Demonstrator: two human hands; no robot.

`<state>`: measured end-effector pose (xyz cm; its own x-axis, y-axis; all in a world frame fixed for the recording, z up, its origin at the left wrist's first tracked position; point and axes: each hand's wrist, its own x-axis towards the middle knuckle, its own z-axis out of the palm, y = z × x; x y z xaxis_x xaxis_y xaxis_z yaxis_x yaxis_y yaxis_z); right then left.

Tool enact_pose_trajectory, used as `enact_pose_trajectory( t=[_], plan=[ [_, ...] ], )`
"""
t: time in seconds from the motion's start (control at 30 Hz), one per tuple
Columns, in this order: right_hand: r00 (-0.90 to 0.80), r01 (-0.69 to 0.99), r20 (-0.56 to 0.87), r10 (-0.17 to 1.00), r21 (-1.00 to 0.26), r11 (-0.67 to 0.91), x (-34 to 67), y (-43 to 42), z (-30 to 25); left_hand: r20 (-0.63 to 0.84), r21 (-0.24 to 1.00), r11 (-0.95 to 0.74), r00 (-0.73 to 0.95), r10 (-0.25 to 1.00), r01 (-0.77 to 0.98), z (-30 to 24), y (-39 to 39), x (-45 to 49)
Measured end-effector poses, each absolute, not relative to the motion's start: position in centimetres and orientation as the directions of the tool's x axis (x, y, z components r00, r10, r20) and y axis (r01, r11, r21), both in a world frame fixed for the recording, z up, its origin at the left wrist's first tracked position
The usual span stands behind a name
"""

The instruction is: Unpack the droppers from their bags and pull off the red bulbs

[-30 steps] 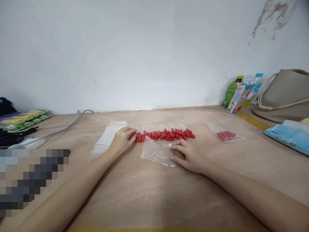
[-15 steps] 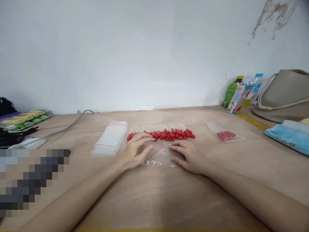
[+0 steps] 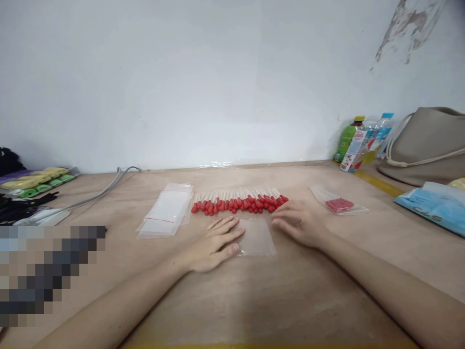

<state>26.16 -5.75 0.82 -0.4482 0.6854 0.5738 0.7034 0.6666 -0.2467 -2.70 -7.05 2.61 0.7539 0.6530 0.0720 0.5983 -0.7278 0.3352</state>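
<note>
A clear plastic bag (image 3: 256, 237) lies flat on the table in front of me. My left hand (image 3: 218, 245) rests with fingers spread, its fingertips and thumb on the bag's left side. To the right of the bag, my right hand (image 3: 300, 223) is slightly blurred, fingers extended and apart, near the right end of a row of red-tipped sticks (image 3: 240, 203). The sticks lie side by side, red ends toward me and pale thin ends toward the wall. I see nothing held in either hand.
Left of the sticks is a stack of clear zip bags (image 3: 165, 211). On the right lies a bag with red pieces inside (image 3: 339, 205). Bottles (image 3: 352, 143), a grey drawstring bag (image 3: 428, 145) and a blue packet (image 3: 432, 206) stand farther right. A grey cable (image 3: 101, 191) runs at left.
My left hand has flattened onto the bag, which now lies smoother. My right hand has let go of the bag's right side and moved right, toward the end of the red-tipped row.
</note>
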Motion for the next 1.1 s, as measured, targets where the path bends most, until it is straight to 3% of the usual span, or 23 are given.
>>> enact_pose_trajectory(
  t=[0.07, 0.13, 0.2, 0.3, 0.4, 0.57, 0.67, 0.73, 0.83, 0.9, 0.97, 1.1],
  plan=[
    [-0.131, 0.883, 0.675, 0.726, -0.253, 0.395, 28.3, -4.7, 0.7, 0.226, 0.459, -0.645, 0.622, 0.750, 0.611, 2.1, -6.7, -2.6],
    [0.137, 0.966, 0.666, 0.733, -0.255, 0.051, 30.6, -3.9, 0.6, 0.359, 0.520, -0.562, 0.432, 0.827, 0.643, 1.5, -6.1, -2.6],
    [0.325, 0.943, 0.552, 0.768, -0.246, -0.222, 32.7, -3.4, 0.4, 0.412, 0.507, -0.480, 0.288, 0.864, 0.716, 1.0, -5.6, -2.6],
    [0.486, 0.873, 0.321, 0.813, -0.236, -0.428, 34.4, -3.1, 0.4, 0.343, 0.481, -0.367, 0.214, 0.915, 0.797, 1.1, -5.2, -2.9],
    [0.501, 0.861, 0.191, 0.844, -0.210, -0.464, 34.6, -3.1, 0.6, 0.199, 0.522, -0.289, 0.215, 0.956, 0.803, 1.7, -5.1, -3.5],
    [0.488, 0.872, 0.195, 0.851, -0.141, -0.468, 33.9, -3.3, 1.2, -0.049, 0.540, -0.302, 0.388, 0.921, 0.785, 3.1, -5.3, -4.0],
    [0.490, 0.871, 0.187, 0.851, -0.107, -0.479, 33.5, -3.5, 1.5, 0.096, 0.617, -0.393, 0.430, 0.897, 0.682, 4.0, -4.6, -4.2],
    [0.499, 0.867, 0.193, 0.845, -0.114, -0.485, 33.3, -3.7, 1.6, 0.338, 0.655, -0.411, 0.241, 0.910, 0.634, 4.7, -3.4, -5.0],
    [0.501, 0.865, 0.207, 0.840, -0.148, -0.479, 33.2, -3.8, 1.5, 0.585, 0.681, -0.362, -0.175, 0.792, 0.636, 5.4, -0.8, -7.7],
    [0.494, 0.869, 0.226, 0.840, -0.165, -0.467, 33.3, -3.8, 1.3, 0.569, 0.679, -0.186, -0.349, 0.745, 0.711, 5.5, 0.7, -10.2],
    [0.476, 0.879, 0.273, 0.836, -0.180, -0.442, 33.5, -3.7, 1.1, 0.477, 0.586, 0.084, -0.426, 0.769, 0.806, 5.2, 1.5, -12.5],
    [0.427, 0.904, 0.520, 0.740, -0.230, -0.359, 33.4, -3.6, 1.1, 0.408, 0.493, 0.225, -0.451, 0.793, 0.841, 4.4, 1.1, -14.7]
  ],
)
